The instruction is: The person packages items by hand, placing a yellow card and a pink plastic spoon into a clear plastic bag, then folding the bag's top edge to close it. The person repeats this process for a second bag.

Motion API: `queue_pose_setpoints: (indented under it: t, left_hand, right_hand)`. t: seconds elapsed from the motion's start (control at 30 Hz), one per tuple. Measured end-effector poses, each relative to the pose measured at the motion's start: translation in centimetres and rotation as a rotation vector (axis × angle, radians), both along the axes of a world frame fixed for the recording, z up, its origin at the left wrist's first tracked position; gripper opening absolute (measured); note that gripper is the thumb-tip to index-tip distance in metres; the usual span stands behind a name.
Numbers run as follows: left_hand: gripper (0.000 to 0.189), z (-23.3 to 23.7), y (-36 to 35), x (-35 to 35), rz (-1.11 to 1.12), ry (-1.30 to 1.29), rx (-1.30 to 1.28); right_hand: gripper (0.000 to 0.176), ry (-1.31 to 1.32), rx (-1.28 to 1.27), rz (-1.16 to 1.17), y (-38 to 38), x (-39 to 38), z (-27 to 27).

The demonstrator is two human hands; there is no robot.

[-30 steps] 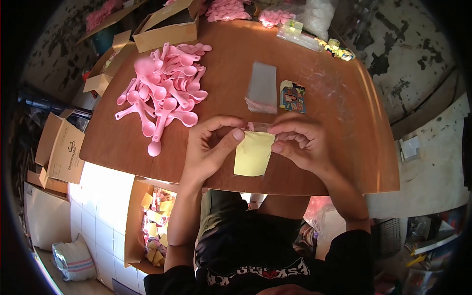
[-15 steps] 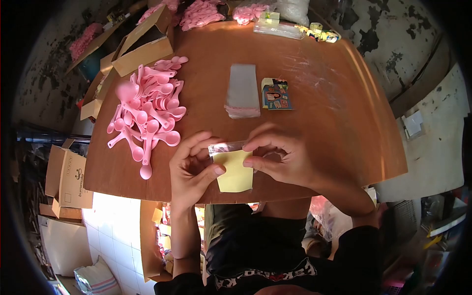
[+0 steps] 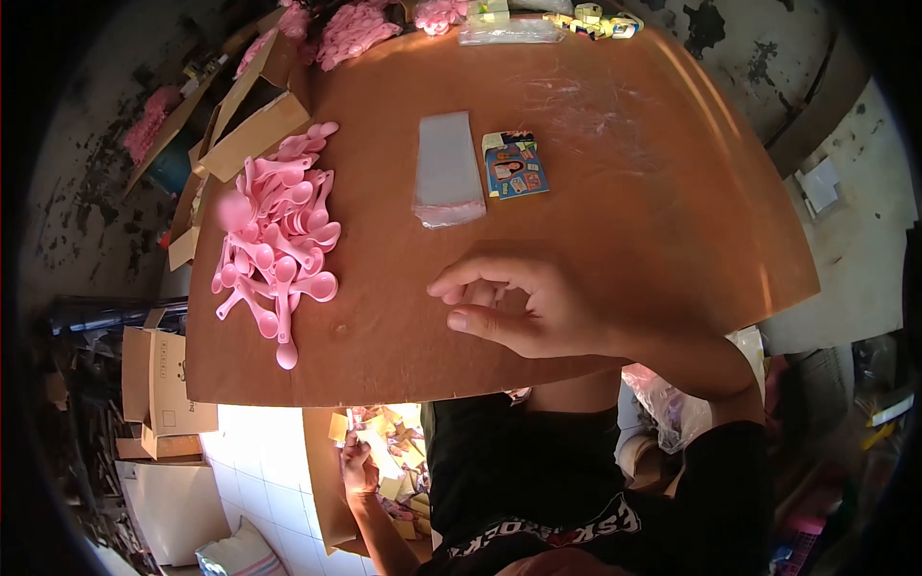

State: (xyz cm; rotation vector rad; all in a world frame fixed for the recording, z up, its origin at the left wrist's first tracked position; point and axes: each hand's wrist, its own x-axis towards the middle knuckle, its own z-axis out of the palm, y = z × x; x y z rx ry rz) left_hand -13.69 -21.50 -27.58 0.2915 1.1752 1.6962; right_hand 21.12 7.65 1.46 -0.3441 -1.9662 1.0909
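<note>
My left hand [image 3: 359, 468] is down beside the table, over a carton [image 3: 329, 490] full of small yellow-carded packets [image 3: 408, 480]. Its fingers are curled at a pale, sunlit packet [image 3: 382, 455] with a yellow card. Above the table's front part hovers my right hand [image 3: 514, 302], fingers bent and thumb apart from them, holding nothing. Beyond it lie a stack of clear plastic sleeves [image 3: 448, 168] and a blue and yellow printed card [image 3: 516, 165]. To its left spreads a heap of pink plastic spoons [image 3: 288, 230].
Open cardboard boxes stand at the table's [image 3: 672, 240] left, one box [image 3: 254, 134] touching its back corner. Pink bundles [image 3: 355, 34], a clear plastic pack [image 3: 509, 32] and a yellow and black strip [image 3: 595, 21] lie along the far edge. A white sack [image 3: 240, 552] rests on the floor.
My left hand has carried the yellow-carded packet from above the table down to the carton at lower left. My right hand has let go of it and stays over the table. The view has shifted.
</note>
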Motion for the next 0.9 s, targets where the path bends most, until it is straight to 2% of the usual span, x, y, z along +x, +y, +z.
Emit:
queue_pose_setpoints:
  t: [0.03,0.07,0.13,0.2,0.27,0.33,0.37,0.4,0.47,0.5,0.53,0.6,0.63,0.7,0.73,0.8,0.9]
  left_hand:
    - [0.024,-2.6,-1.1,-0.3,0.084,-0.022,-0.201]
    - [0.017,-5.6,-3.5,-0.5,0.148,-0.131,-0.196]
    - [0.018,-18.0,-9.0,-5.2,0.519,-0.351,-0.512]
    - [0.022,-19.1,-9.2,-3.9,0.478,-0.386,-0.385]
    - [0.026,-20.5,-9.7,-3.5,0.508,-0.446,-0.34]
    - [0.064,-22.6,-9.4,-3.7,0.643,-0.396,-0.731]
    - [0.074,-24.5,-8.9,-4.1,0.636,-0.318,-0.806]
    - [0.066,-24.1,-8.1,-3.2,0.625,-0.226,-0.823]
    - [0.057,-23.7,-6.7,-1.9,0.605,-0.191,-0.812]
    - [0.047,-24.1,-6.3,-1.0,0.644,-0.178,-0.798]
    - [0.038,-23.7,-6.1,-0.5,0.589,-0.197,-0.782]
    - [0.037,-23.0,-5.3,0.4,0.544,-0.217,-0.787]
    - [0.037,-22.5,-5.0,0.8,0.549,-0.222,-0.786]
    - [0.041,-21.2,-4.6,1.7,0.53,-0.172,-0.796]
    - [0.045,-20.5,-4.6,2.0,0.534,-0.147,-0.757]
    - [0.044,-19.7,-4.4,2.0,0.524,-0.078,-0.74]
    - [0.043,-17.7,-3.3,1.6,0.551,-0.035,-0.717]
  right_hand:
    - [0.019,-0.014,-0.038,-0.029,0.2,-0.1,0.1]
    - [0.019,-0.011,-0.035,-0.023,0.6,-0.2,0.0]
    - [0.017,-0.029,-0.144,-0.037,1.5,-0.1,-0.3]
    - [0.015,-0.085,-0.128,-0.044,2.7,0.4,0.2]
    - [0.014,-0.148,-0.266,-0.105,4.0,0.5,0.6]
    - [0.012,-0.215,-0.161,-0.177,5.7,0.3,1.0]
    - [0.012,-0.2,0.004,-0.238,6.8,-0.2,0.8]
    - [0.012,-0.198,0.013,-0.231,7.9,-0.8,0.5]
    - [0.017,-0.401,0.273,-0.291,9.6,-1.5,0.5]
    - [0.016,-0.456,0.334,-0.318,9.8,-2.0,0.8]
    - [0.016,-0.459,0.34,-0.317,10.4,-2.6,0.8]
    - [0.015,-0.503,0.567,-0.296,11.6,-3.6,-0.1]
    - [0.015,-0.503,0.57,-0.291,12.0,-3.8,-0.4]
    - [0.014,-0.716,0.647,-0.363,12.5,-4.2,-1.0]
    - [0.014,-0.719,0.647,-0.354,12.8,-4.3,-1.1]
    - [0.013,-0.827,0.493,-0.323,13.3,-4.2,-1.5]
    - [0.012,-0.742,0.548,-0.346,13.7,-4.1,-2.4]
